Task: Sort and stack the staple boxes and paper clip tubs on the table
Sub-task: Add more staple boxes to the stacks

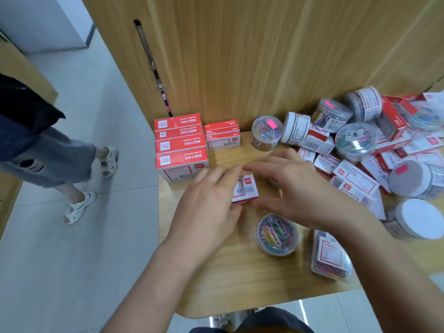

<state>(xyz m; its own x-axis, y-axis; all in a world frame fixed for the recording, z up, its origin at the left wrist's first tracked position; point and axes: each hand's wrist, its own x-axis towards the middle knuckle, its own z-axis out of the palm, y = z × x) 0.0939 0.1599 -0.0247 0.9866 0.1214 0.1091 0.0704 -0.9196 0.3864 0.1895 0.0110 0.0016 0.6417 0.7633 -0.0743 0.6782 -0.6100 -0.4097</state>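
Observation:
A small red and white staple box (246, 189) lies on the wooden table (216, 284) between my hands. My left hand (209, 200) covers its left edge with straight fingers. My right hand (295, 188) is spread around its right side, fingers past the far edge and thumb at the near corner. At the back left stand a stack of large red staple boxes (181, 150) and a lower stack of small ones (221, 138). A round tub of coloured paper clips (276, 234) sits just below my right hand, and another tub (265, 133) stands by the back wall.
A loose pile of staple boxes and clip tubs (360, 150) fills the right side, with white-lidded tubs (418, 219) at its near end. A clear rectangular clip box (330, 255) lies near the front. A wooden panel (240, 56) backs the table. A person's feet (79, 205) stand at the left.

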